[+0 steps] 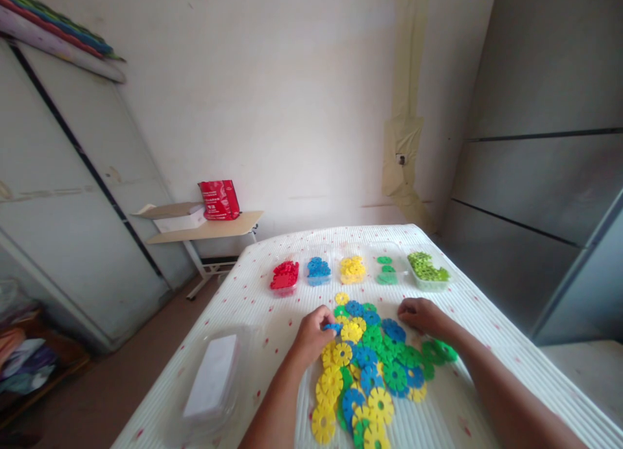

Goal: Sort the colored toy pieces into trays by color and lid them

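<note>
The left hand (314,335) pinches a blue disc (333,327) between thumb and fingers at the left edge of a loose pile of notched discs (372,358). The pile, mixing yellow, green and blue, spreads over the near middle of the bench (272,313). The right hand (422,314) is at the pile's far right edge, fingers curled and pointing inward; whether it grips anything, I cannot tell.

Beyond the pile, five clear tubs stand in a row. From left to right they hold red pieces (285,276), blue pieces (318,268), yellow pieces (352,267), a few green pieces (387,270) and light green pieces (427,266). Left of the left forearm lies a clear plastic box (238,403) with a white block (211,377) showing in it.
</note>
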`<state>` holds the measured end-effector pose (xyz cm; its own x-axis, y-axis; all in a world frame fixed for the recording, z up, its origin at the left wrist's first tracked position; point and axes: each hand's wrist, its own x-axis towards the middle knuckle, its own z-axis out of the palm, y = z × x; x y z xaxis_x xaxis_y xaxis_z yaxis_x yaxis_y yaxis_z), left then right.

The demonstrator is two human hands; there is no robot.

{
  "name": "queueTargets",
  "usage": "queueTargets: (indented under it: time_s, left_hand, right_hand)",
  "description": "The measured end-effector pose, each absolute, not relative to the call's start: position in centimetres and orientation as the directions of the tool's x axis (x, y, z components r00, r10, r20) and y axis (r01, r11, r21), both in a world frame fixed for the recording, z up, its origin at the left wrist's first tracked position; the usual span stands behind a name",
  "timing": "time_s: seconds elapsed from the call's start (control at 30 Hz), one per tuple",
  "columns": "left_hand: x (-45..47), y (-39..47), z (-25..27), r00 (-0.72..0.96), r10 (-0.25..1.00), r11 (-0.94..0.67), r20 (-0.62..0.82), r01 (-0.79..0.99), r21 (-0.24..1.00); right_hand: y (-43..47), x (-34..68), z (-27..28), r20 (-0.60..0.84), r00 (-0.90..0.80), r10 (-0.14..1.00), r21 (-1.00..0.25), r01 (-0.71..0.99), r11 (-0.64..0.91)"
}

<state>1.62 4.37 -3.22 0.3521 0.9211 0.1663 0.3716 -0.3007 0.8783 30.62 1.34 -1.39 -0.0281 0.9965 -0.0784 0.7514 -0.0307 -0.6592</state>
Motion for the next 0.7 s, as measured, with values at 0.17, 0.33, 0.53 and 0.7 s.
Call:
queueTargets:
  time_s: [0.17, 0.33, 0.53, 0.7]
  left_hand:
    - [1.0, 5.0, -2.6, 0.226, 0.963, -0.213, 0.15, 0.287, 0.934]
    - [0.6, 5.2, -1.5, 0.102, 0.988, -0.133, 0.117, 0.18, 0.975]
    - [1.1, 8.6, 1.5, -0.015, 0.999, -0.04, 0.04, -0.01, 0.999]
    - [2.5, 12.6, 3.6, -0.151, 0.987, -0.073, 0.061, -0.071, 0.995]
  right_hand:
    - [1.5, 30.7, -1.6, -0.102, -0.029, 0.994, -0.668, 0.743, -0.047]
    - [1.7, 30.8, -1.8, -0.075, -0.037, 0.996, -0.654, 0.757, -0.021]
    - [1.6, 30.7, -1.8, -0.069, -0.038, 0.997, -0.665, 0.746, -0.018]
    - [1.5, 30.7, -1.6, -0.077, -0.026, 0.997, -0.665, 0.747, -0.032]
